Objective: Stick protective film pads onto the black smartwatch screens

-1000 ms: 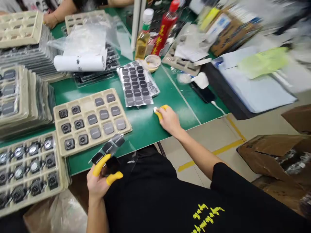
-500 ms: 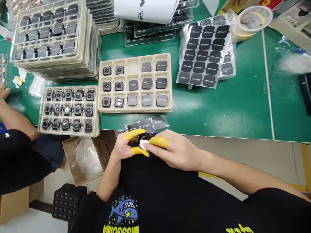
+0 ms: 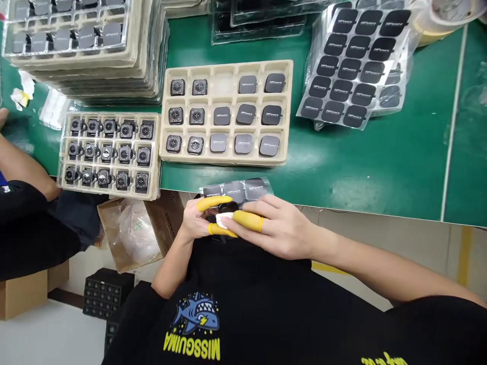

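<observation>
My left hand (image 3: pixel 194 220) pinches a dark, glossy watch body (image 3: pixel 228 207) between thumb and finger, both in yellow finger cots. Against it my right hand (image 3: pixel 283 230), also wearing a yellow cot, presses a small white wiping cloth (image 3: pixel 223 220). Fingers and cloth cover most of the watch body. Just beyond the hands, a strip of black printed films (image 3: pixel 235 189) lies at the table edge. Further back is a beige tray (image 3: pixel 226 163) with bare watch bodies on its left and film-covered ones on its right; one top-row pocket is vacant.
A second tray of watches (image 3: pixel 157 175) sits to the left, below a tall stack of trays (image 3: pixel 146 56). Film sheets (image 3: pixel 338 68) and a tape roll (image 3: pixel 449 12) lie at the back right. Another person's arm (image 3: pixel 25 165) is at far left, near an open carton (image 3: pixel 169 218) on the floor.
The camera view has shifted, so the table things look larger and sit higher. Both hands keep their hold, and the cloth has moved slightly left against the watch body.
</observation>
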Motion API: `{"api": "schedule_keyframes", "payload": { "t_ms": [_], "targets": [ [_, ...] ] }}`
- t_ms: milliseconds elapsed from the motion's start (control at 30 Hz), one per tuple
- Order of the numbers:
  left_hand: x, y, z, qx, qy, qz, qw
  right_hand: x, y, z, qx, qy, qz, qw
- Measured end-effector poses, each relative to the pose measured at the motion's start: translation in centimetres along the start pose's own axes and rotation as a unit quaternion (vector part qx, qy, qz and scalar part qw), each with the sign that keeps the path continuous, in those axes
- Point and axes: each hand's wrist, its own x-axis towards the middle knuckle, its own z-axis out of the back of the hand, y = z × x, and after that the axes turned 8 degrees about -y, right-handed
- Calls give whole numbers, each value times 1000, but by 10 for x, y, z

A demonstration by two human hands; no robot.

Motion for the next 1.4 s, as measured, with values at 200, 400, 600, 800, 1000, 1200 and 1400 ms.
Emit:
{"api": "schedule_keyframes", "payload": {
  "t_ms": [200,400,600,800,1000,1200,1400],
  "targets": [
    [7,0,1,-24,-31,-41,998,2,-7,-2,-42,-31,-19,998],
    [11,-2,4,-14,11,-51,999,9,-4,1,-1,-6,10,1000],
    [9,4,7,-7,-15,-17,1000,12,-10,-1,-81,-31,-17,996],
    [9,3,10,-23,0,-7,1000,9,-5,5,18,8,12,1000],
    [14,1,5,9,0,-45,999,17,-8,0,-56,-25,-17,998],
    [11,2,5,-56,-24,2,998,8,-6,7,-8,-9,-20,1000],
    [12,0,7,-18,10,-5,1000,18,-4,-1,10,-18,2,1000]
  ]
}}
